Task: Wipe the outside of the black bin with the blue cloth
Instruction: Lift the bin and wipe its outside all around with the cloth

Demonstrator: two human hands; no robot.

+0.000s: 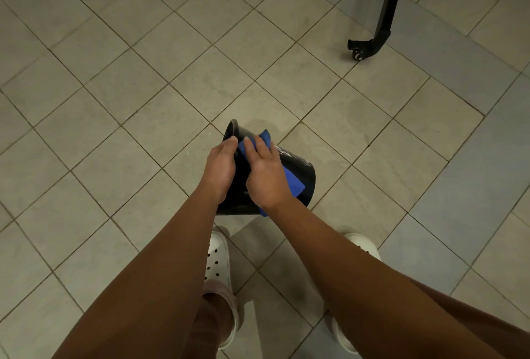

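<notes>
The black bin (301, 171) is tipped over above the tiled floor, just in front of my feet. Its rim points away from me to the upper left and its base lies toward me. My left hand (219, 166) grips the bin's left side near the rim. My right hand (263, 175) presses the blue cloth (295, 183) flat against the bin's upper wall. The cloth sticks out beyond my fingertips and below my wrist. A white label shows on the bin's wall to the right of my hand.
The floor is beige tile (143, 86) all around. A black metal leg with a caster (370, 43) stands at the upper right. My white perforated clogs (218, 261) are right below the bin.
</notes>
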